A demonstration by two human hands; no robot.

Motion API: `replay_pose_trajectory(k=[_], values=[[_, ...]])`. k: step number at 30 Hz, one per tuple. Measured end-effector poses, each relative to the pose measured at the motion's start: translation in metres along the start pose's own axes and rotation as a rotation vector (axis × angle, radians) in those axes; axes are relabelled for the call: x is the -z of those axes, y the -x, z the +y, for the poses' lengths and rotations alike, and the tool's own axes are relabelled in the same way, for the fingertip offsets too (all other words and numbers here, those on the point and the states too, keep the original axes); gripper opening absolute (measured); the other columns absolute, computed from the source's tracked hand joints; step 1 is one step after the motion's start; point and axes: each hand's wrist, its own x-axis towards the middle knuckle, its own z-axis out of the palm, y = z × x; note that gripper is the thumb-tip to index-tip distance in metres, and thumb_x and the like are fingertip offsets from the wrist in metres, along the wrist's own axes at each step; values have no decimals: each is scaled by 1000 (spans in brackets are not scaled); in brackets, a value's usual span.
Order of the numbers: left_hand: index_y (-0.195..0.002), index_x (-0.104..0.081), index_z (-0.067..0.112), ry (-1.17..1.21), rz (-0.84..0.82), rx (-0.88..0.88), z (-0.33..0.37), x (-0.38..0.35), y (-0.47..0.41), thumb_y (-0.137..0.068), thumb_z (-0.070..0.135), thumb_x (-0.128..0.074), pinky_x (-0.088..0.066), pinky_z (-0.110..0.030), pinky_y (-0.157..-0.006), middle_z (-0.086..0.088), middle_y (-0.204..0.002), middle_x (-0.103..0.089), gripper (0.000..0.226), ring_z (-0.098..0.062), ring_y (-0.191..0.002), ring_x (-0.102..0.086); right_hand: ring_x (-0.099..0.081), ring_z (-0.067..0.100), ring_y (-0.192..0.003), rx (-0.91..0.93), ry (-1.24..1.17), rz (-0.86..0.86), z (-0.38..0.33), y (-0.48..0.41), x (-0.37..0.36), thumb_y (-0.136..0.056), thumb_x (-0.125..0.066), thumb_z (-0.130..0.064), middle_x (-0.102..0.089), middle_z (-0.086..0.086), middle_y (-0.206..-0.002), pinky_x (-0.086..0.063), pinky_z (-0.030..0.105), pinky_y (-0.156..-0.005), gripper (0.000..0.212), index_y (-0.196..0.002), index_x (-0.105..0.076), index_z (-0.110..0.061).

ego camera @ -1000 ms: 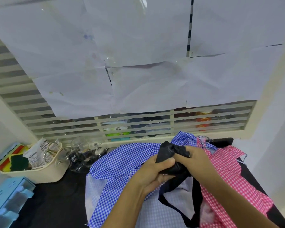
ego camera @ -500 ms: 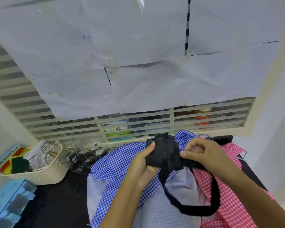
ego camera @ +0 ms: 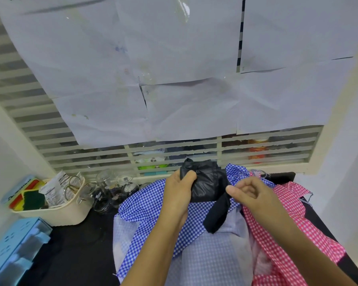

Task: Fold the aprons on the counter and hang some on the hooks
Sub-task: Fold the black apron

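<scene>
No legible text. Fine print on crumpled white printed packet (ego camera: 54,189) in cream plastic basket (ego camera: 58,215): too small to read. Lettering on blue carton (ego camera: 12,191): blurred.

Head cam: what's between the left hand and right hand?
The black fabric bundle, held by the left hand; its strap, pinched by the right hand, hangs below. Seen in head view.
</scene>
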Motion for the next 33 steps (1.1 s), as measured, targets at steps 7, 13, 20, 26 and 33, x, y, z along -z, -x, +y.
replay_pose_trajectory(k=[7,13,20,26,33], values=[[-99,-62,2,25,152,2,-18,-3,6,-93,13,-49,-56,-39,-81,-17,-100,-69,18,-29,-94,-67,-67,5,-80,-40,56,-131,7,2,-10,-73,-67,-50,-73,-5,-83,-51,18,-77,39,-88,-71,-15],[-96,-53,11,-163,224,-212,-27,-11,17,-95,12,-52,-50,-19,-64,-2,-86,-60,2,-6,-75,-59,-65,7,-65,0,-164,-51,7,7,-26,-97,-49,-16,-68,0,-67,-49,17,-65,26,-80,-63,-3],[-100,-62,15,-69,64,-65,-43,-10,22,-90,5,-60,-55,-23,-79,0,-93,-70,14,-12,-89,-67,-64,16,-70,-75,-347,-20,8,8,-39,-100,-45,-20,-63,7,-73,-53,38,-76,27,-81,-55,-3],[-108,-59,0,-27,-95,147,-45,-2,22,-82,-2,-66,-58,-37,-81,-17,-99,-70,27,-25,-87,-71,-53,24,-70,2,-146,-65,9,7,-28,-99,-46,-22,-53,10,-71,-50,51,-78,32,-80,-47,4],[-110,-59,12,67,-1,82,-41,-14,26,-84,16,-71,-57,-41,-85,-12,-106,-67,29,-24,-96,-68,-48,2,-51,17,-103,-88,13,9,-38,-100,-43,-12,-49,-9,-57,-41,16,-52,25,-76,-43,-7]])
